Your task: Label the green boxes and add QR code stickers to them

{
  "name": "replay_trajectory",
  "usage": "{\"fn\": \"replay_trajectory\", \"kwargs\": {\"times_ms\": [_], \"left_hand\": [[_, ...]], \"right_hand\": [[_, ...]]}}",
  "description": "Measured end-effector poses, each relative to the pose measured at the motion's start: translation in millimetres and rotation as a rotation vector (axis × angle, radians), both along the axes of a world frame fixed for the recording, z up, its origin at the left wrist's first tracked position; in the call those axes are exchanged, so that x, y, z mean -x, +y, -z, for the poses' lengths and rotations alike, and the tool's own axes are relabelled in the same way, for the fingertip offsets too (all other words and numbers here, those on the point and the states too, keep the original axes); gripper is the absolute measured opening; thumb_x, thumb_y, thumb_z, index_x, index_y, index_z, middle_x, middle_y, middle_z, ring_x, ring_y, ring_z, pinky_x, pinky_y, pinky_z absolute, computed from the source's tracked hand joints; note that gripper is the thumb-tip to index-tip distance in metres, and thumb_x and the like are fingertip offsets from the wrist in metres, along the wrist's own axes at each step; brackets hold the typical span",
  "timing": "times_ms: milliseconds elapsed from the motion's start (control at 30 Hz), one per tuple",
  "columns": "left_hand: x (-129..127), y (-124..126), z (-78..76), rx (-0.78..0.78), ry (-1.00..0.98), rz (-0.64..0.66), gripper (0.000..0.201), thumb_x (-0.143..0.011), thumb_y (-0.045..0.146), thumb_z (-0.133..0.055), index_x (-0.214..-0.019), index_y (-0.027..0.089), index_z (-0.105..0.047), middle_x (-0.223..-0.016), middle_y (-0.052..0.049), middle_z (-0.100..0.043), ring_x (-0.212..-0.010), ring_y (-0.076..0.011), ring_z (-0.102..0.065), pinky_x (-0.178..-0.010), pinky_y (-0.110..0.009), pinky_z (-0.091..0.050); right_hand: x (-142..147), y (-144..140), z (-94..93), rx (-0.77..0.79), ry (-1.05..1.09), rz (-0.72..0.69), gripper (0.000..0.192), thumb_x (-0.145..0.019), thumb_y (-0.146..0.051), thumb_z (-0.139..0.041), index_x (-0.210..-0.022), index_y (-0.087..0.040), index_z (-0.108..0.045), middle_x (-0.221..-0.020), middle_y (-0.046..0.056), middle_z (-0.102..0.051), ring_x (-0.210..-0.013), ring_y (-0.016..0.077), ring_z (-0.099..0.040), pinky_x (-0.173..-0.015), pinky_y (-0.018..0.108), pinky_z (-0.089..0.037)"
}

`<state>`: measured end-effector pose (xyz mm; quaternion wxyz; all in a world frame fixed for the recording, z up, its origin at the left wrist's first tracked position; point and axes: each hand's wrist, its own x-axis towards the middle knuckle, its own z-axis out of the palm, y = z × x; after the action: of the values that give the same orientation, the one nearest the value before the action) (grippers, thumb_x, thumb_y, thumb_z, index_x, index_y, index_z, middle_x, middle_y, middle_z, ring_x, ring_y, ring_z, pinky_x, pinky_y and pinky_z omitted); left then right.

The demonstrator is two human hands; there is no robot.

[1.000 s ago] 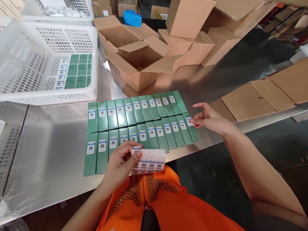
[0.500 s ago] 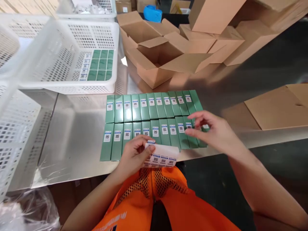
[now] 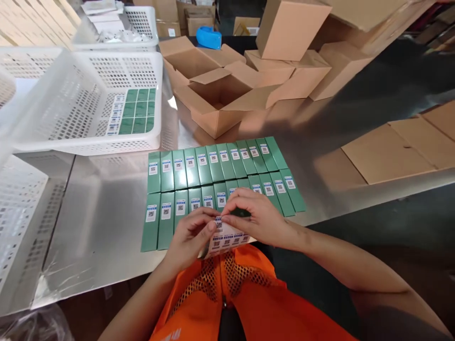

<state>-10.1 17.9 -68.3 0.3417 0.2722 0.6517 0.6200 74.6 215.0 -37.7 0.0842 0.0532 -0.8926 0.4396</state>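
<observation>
Pinching one sticker sheet (image 3: 227, 239) together, left hand (image 3: 188, 234) and right hand (image 3: 258, 215) hide several green boxes (image 3: 213, 175).

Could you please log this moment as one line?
left hand: holds label sheet | right hand: pinches sticker at sheet top | green boxes: two rows, labelled

Both hands meet at the body's front, left hand (image 3: 190, 234) and right hand (image 3: 258, 215) with fingers pinched together.

Packing warehouse: cardboard cartons (image 3: 216, 102), plastic crates (image 3: 88, 142), steel bench (image 3: 103, 213).
</observation>
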Motion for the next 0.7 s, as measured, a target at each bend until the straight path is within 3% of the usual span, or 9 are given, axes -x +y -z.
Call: {"fn": "replay_trajectory", "kwargs": {"times_ms": [133,200,300,400,500,600,700], "left_hand": [[1.4,-0.9,-0.7,0.032,-0.003,0.022,0.023,-0.093,0.036,-0.063,-0.080,0.024,-0.077,-0.100,-0.009,-0.071,-0.096,-0.0223,-0.065,-0.083,-0.032,-0.053],[2.0,-2.1,-1.0,0.003,0.002,0.060,0.023,-0.093,0.038,-0.063,-0.083,0.025,-0.078,-0.103,-0.009,-0.070,-0.098,-0.0237,-0.065,-0.085,-0.034,-0.053],[2.6,-3.7,-1.6,-0.032,0.009,0.124,0.026,-0.093,0.044,-0.061,-0.090,0.025,-0.079,-0.108,-0.010,-0.070,-0.102,-0.0255,-0.065,-0.088,-0.036,-0.054],[1.8,-3.3,-2.0,0.012,0.036,0.100,0.023,-0.094,0.038,-0.061,-0.090,0.026,-0.079,-0.106,-0.009,-0.071,-0.101,-0.0239,-0.067,-0.089,-0.035,-0.054],[-0.2,-1.3,-1.2,0.060,0.082,0.057,0.022,-0.096,0.032,-0.058,-0.089,0.026,-0.079,-0.103,-0.007,-0.072,-0.099,-0.0215,-0.068,-0.087,-0.033,-0.055],[-1.5,0.2,0.6,0.077,0.088,0.024,0.023,-0.096,0.033,-0.057,-0.087,0.025,-0.077,-0.102,-0.007,-0.072,-0.097,-0.0206,-0.068,-0.084,-0.032,-0.055],[-1.7,0.3,2.7,0.082,0.064,0.020,0.024,-0.095,0.034,-0.058,-0.084,0.025,-0.077,-0.102,-0.007,-0.071,-0.096,-0.0208,-0.068,-0.080,-0.031,-0.055]], "right_hand": [[-8.9,0.4,2.3,-0.424,0.405,-0.105,0.014,-0.100,-0.022,-0.054,-0.097,-0.021,-0.068,-0.090,0.003,-0.069,-0.090,0.0183,-0.060,-0.078,0.033,-0.049],[-13.0,1.4,1.8,-0.567,0.505,-0.151,0.013,-0.097,-0.015,-0.055,-0.099,-0.019,-0.067,-0.090,0.002,-0.071,-0.091,0.0190,-0.060,-0.078,0.033,-0.049],[-17.1,1.4,1.7,-0.652,0.536,-0.176,0.008,-0.094,-0.016,-0.061,-0.097,-0.020,-0.067,-0.087,0.000,-0.070,-0.088,0.0179,-0.059,-0.079,0.033,-0.049],[-19.7,-2.5,3.3,-0.687,0.580,-0.195,0.007,-0.094,-0.017,-0.061,-0.090,-0.021,-0.066,-0.085,-0.002,-0.068,-0.087,0.0159,-0.060,-0.079,0.032,-0.050],[-23.2,-5.6,-0.7,-0.569,0.594,-0.225,0.013,-0.094,-0.014,-0.061,-0.086,-0.024,-0.064,-0.089,-0.004,-0.069,-0.091,0.0149,-0.062,-0.081,0.032,-0.053],[-25.6,5.3,-15.8,-0.240,0.472,-0.221,0.011,-0.095,-0.017,-0.061,-0.091,-0.027,-0.063,-0.101,0.000,-0.069,-0.098,0.0166,-0.065,-0.083,0.033,-0.058],[-18.7,42.4,-30.5,0.129,0.309,0.051,0.006,-0.095,-0.022,-0.063,-0.095,-0.027,-0.062,-0.101,0.002,-0.068,-0.093,0.0175,-0.069,-0.076,0.033,-0.061]]}}
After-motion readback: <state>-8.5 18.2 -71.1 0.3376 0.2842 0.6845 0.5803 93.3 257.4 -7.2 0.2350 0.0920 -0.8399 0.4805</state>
